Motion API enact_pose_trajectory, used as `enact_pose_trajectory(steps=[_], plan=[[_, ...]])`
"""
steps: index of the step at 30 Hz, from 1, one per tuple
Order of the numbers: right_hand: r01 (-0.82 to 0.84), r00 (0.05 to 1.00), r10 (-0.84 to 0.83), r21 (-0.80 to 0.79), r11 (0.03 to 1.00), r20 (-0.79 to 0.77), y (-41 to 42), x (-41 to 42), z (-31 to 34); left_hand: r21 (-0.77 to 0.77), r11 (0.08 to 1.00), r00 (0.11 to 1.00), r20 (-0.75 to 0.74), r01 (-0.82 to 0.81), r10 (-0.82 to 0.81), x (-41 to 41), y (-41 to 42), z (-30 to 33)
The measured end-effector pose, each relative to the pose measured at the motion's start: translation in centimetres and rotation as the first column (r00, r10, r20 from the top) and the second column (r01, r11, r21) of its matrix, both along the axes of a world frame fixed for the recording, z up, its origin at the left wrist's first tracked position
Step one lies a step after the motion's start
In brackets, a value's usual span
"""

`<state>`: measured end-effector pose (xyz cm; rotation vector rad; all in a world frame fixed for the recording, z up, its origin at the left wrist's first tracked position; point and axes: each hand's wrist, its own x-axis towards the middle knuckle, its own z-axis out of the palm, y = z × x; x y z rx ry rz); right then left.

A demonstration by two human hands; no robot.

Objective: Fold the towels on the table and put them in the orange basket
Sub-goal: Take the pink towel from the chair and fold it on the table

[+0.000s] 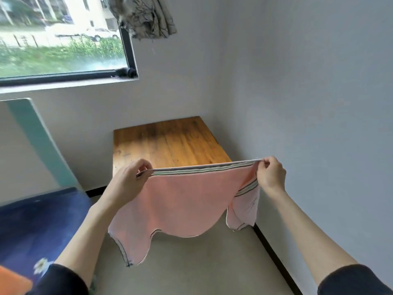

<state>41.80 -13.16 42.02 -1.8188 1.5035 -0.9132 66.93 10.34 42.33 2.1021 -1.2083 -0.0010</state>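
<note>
- A wooden desk (pixel 170 141) is seen in the corner of the room, set against the walls beyond the hands, with its visible top bare
- A pink towel (pixel 180 205) with striped borders is held stretched in the air in front of the desk, its top edge pulled taut between the two hands and the rest hanging loose below them, with wavy lower corners
- An orange shape (pixel 12 282), cut off by the frame, is visible at the lower left corner, well apart from the towel
- The left hand (pixel 129 179) is closed in a pinch on the towel's upper left corner
- The right hand (pixel 271 175) is closed in a pinch on the upper right corner, where the cloth is bunched
</note>
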Motion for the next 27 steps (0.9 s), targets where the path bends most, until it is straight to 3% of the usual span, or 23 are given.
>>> enact_pose_trajectory(steps=[5, 9, 16, 27], plan=[[-0.108, 0.990, 0.087, 0.212, 0.971, 0.107, -5.3, 6.0, -1.6, 0.165, 0.977, 0.991, -0.002, -0.133, 0.136, 5.9, -0.5, -2.4], [-0.214, 0.976, 0.192, 0.292, 0.932, 0.100, -9.9, 10.3, -2.6, 0.200, 0.957, 0.975, -0.025, -0.212, 0.221, 10.1, -2.5, -3.2], [-0.303, 0.930, 0.347, 0.278, 0.912, -0.122, -16.7, 17.8, -5.1, 0.269, 0.936, 0.966, -0.064, -0.225, 0.250, 15.8, -7.2, -6.3], [-0.369, 0.842, 0.422, 0.211, 0.905, -0.337, -25.9, 30.9, -11.7, 0.359, 0.881, 0.927, -0.092, -0.309, 0.363, 27.6, -16.7, -11.1]])
